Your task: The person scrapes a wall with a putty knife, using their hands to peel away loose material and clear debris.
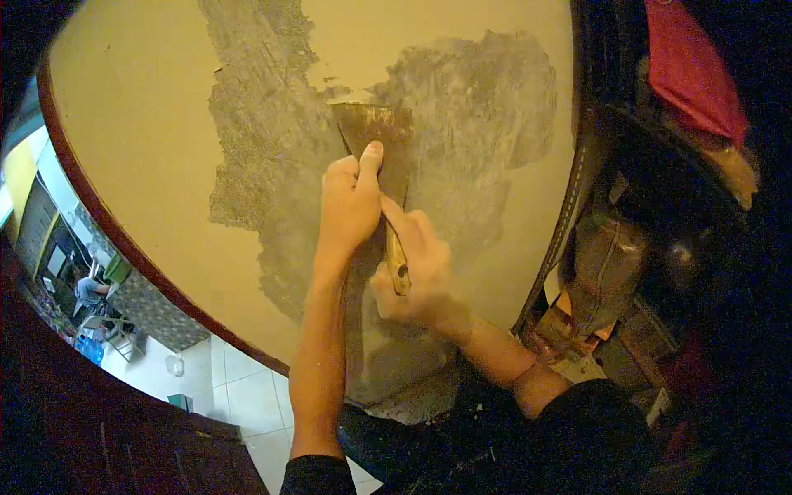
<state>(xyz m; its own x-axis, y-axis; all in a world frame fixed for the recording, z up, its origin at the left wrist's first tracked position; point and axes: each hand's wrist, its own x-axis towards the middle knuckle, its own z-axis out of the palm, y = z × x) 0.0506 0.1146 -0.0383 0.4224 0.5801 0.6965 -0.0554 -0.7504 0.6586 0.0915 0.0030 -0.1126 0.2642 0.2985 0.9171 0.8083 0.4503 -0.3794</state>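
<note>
A wide metal scraper (375,132) with a wooden handle (398,264) is pressed flat against a yellow painted wall (140,148). Its blade edge meets the border of a large grey patch (264,140) where paint is stripped off. My left hand (351,202) lies over the blade, with a finger stretched up along the metal. My right hand (417,268) is wrapped around the handle lower down. Both forearms rise from dark sleeves at the bottom.
A dark wooden frame (124,239) borders the wall on the left, with white floor tiles (247,396) below. A person sits far off at left (87,289). Dark bags and a red cloth (689,66) hang at right beside the wall edge.
</note>
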